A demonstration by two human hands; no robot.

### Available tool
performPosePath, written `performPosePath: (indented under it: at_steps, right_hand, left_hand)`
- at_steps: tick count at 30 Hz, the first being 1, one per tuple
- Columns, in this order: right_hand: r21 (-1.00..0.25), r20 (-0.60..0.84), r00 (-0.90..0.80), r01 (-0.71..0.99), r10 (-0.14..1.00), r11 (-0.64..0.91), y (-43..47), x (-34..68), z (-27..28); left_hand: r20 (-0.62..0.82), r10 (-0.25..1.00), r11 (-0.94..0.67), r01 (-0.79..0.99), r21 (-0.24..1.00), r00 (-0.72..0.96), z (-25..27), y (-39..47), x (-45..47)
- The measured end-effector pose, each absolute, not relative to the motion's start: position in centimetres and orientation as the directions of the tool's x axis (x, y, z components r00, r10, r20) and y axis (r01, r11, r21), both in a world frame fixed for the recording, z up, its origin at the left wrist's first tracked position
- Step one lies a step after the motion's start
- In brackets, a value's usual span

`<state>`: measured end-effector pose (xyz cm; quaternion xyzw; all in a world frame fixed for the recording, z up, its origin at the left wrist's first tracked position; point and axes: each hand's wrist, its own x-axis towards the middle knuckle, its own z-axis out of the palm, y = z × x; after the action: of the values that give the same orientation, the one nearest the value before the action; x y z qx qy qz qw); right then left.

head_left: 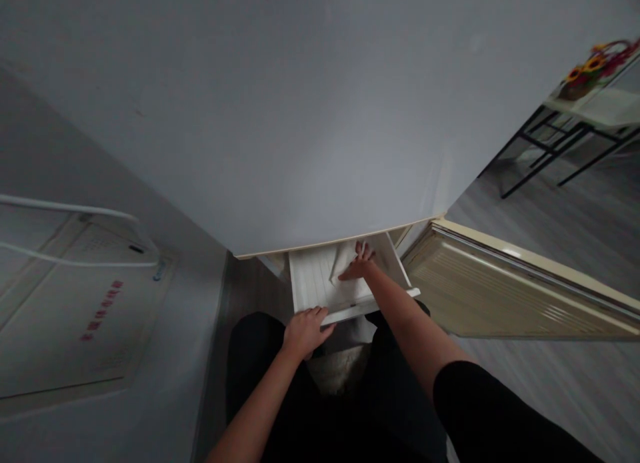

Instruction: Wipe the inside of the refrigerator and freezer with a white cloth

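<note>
A white, shallow drawer point(311, 276) is pulled out from under the large pale panel of what looks like a refrigerator. My left hand point(304, 331) is at the drawer's front left corner, with fingers over the front edge and the thumb on the outer side. Inside the drawer, my right hand point(357, 266) bears on a thin white piece that looks like a cloth point(340, 259). Part of this piece shows between the fingers, and the thumb stretches out to the left. The drawer's back end is hidden beneath the panel.
An open door point(510, 283) with a ribbed inner face stands to the right of the drawer. On the left wall is a white box cover point(65, 316) with red lettering and a white cable point(75, 209). A table point(610, 108) bearing flowers point(590, 69) is at the far right.
</note>
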<state>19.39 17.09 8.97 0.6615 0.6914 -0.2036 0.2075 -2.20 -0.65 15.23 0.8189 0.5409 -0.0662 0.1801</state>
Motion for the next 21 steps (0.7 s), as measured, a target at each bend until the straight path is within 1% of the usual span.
performPosePath:
  at_steps: [3, 5, 8, 11, 14, 17, 19, 21]
  right_hand:
    - [-0.003, -0.623, -0.037, 0.999, 0.781, 0.045, 17.1, 16.2, 9.5]
    - [-0.017, -0.633, -0.070, 0.997, 0.771, 0.077, 16.9, 13.4, 9.9]
    - [-0.098, -0.575, -0.260, 0.963, 0.775, 0.250, 16.1, 9.1, 9.9]
    - [-0.191, -0.510, -0.476, 0.875, 0.716, 0.445, 15.4, 6.6, 9.4]
    - [-0.236, -0.504, -0.565, 0.818, 0.654, 0.525, 15.4, 7.3, 9.1]
    - [-0.264, -0.519, -0.531, 0.845, 0.670, 0.465, 16.0, 11.0, 9.5]
    - [-0.266, -0.529, -0.450, 0.893, 0.720, 0.363, 16.5, 14.6, 9.8]
    - [-0.230, -0.551, -0.328, 0.944, 0.767, 0.238, 16.7, 18.6, 10.1]
  left_hand:
    - [-0.304, 0.860, -0.360, 0.909, 0.210, 0.411, 15.0, -0.6, -2.2]
    - [-0.301, 0.860, -0.364, 0.909, 0.204, 0.413, 14.9, -0.5, -2.2]
    - [-0.295, 0.864, -0.364, 0.910, 0.197, 0.409, 14.8, -0.5, -2.3]
    - [-0.288, 0.864, -0.368, 0.909, 0.196, 0.412, 14.8, -0.5, -2.4]
    - [-0.279, 0.867, -0.370, 0.909, 0.192, 0.412, 14.7, -0.6, -2.5]
    - [-0.267, 0.872, -0.373, 0.910, 0.184, 0.411, 14.7, -0.6, -2.5]
    - [-0.256, 0.874, -0.377, 0.909, 0.178, 0.413, 14.7, -0.7, -2.4]
    - [-0.244, 0.877, -0.381, 0.909, 0.172, 0.414, 14.9, -0.8, -2.4]
